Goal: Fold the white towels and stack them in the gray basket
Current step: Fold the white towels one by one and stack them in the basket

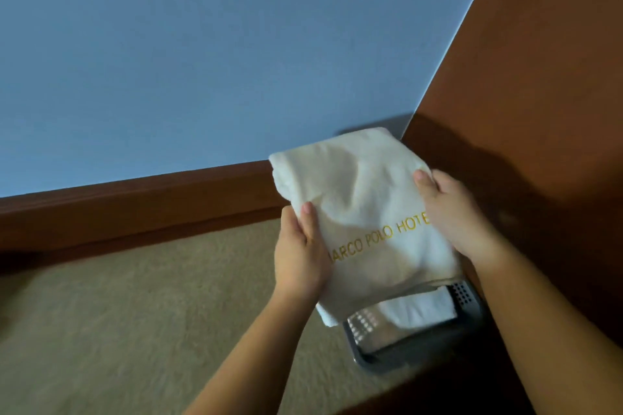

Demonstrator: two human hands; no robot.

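Note:
A folded white towel (357, 199) with gold lettering hangs in the air above the gray basket (418, 352). My left hand (300, 256) grips its left edge with the thumb on top. My right hand (451, 212) grips its right edge, covering the end of the lettering. The basket stands on the carpet in the corner, mostly hidden by the held towel; only its near rim and perforated walls show. Inside it lies another white towel (421, 310), partly visible under the one I hold.
A blue wall (202, 54) with a brown wooden baseboard (135, 209) runs behind. A brown wooden panel (526, 94) rises on the right, close to the basket. Beige carpet (135, 323) spreads to the left of the basket.

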